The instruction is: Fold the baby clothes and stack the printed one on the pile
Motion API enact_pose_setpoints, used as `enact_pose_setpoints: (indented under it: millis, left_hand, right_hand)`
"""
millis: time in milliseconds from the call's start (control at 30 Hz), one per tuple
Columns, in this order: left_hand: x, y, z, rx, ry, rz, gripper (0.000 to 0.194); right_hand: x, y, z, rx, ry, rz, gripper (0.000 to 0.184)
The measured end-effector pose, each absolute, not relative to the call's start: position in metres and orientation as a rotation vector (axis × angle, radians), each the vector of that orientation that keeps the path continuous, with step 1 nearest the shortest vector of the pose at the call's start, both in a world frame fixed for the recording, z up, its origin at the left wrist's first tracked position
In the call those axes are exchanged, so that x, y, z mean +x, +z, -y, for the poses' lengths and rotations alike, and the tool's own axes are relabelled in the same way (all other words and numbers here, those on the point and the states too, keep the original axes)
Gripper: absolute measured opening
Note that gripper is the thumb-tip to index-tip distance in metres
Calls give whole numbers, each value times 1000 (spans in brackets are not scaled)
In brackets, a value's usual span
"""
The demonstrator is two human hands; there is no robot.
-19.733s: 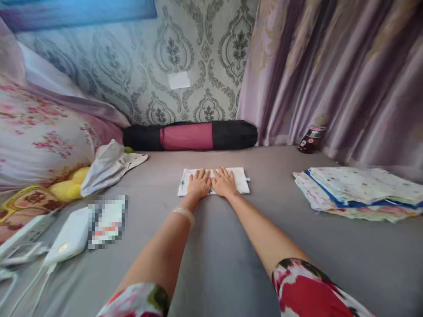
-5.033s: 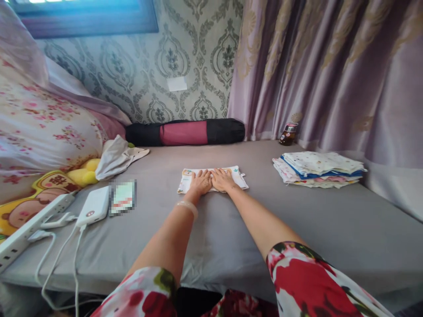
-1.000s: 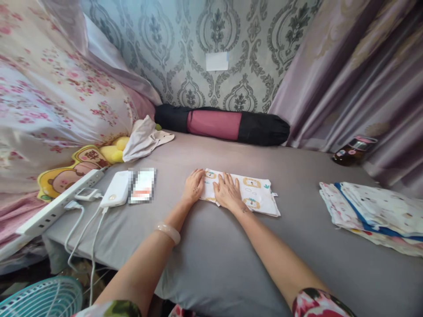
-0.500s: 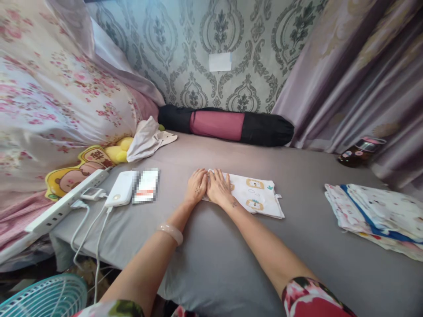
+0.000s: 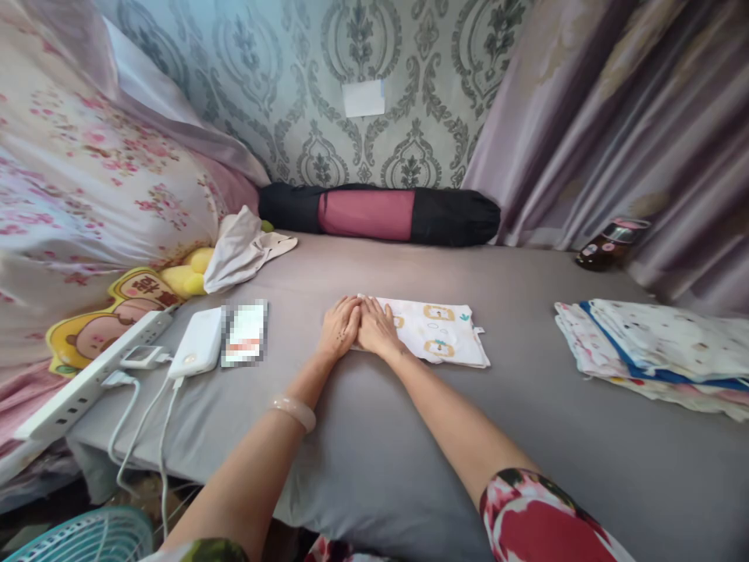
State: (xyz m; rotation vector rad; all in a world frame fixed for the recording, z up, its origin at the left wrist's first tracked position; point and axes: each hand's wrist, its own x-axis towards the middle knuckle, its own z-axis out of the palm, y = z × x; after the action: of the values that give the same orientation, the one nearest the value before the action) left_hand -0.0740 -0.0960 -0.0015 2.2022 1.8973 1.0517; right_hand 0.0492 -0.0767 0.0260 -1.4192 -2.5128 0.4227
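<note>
– What's different from a second ago?
– The right hand (image 5: 375,328). Then it lay apart from the left hand (image 5: 338,328), with a printed strip of the white cloth (image 5: 448,332) showing between them. Now the two sit side by side, touching, at the cloth's left end.
– And the fingers?
– The right ones lie stretched out on the cloth, slightly spread, gripping nothing. The left ones are close together and a little bent at the edge; I can't tell whether they pinch it.
– Where is the cloth itself?
– Flat on the grey sheet (image 5: 421,437), in the middle, its uncovered part reaching out to the right with orange and green prints.
– What else is on that sheet?
– A pile of cloths (image 5: 661,339) on the right, with a dark bottle (image 5: 608,248) behind it by the curtain (image 5: 544,133). On the left, a white power bank (image 5: 196,342) with a cable, next to a blurred-out flat thing (image 5: 244,332), and a power strip (image 5: 97,375) slanting along the side.
– And further back?
– A long black-and-red bag (image 5: 366,213) along the patterned wall (image 5: 304,86). A blue-green fan (image 5: 82,535) shows at the lower left.
</note>
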Motion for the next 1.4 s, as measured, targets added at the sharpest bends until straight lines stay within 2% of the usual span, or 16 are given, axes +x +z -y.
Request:
enact_pose_setpoints:
  millis: [133,267,433,767,967,1133,1400]
  left_hand:
    - [-72,-1,100,2184,931,-1927,47]
    - [-66,4,105,2250,701,-1914,45]
    - [-63,11,107,2274,534,-1906,48]
    - [-66,5,105,2303,509,-1903,54]
    - [-66,7,106,2304,489,-1904,53]
    - [-65,6,106,2342,435,-1915,53]
    - [-67,3,105,2390,347,-1936,53]
  right_hand:
    - [72,33,71,-1439,413,2398,49]
    - [112,36,72,-1515,268,2418,51]
    - [141,27,79,-1598,246,2485,55]
    - [139,17,84,-1589,193,2444,52]
    - [151,29,78,-1599,387,2496,54]
    - [183,34,79,-1699,169,2405,53]
    - [201,18,78,-1767,279,2375,49]
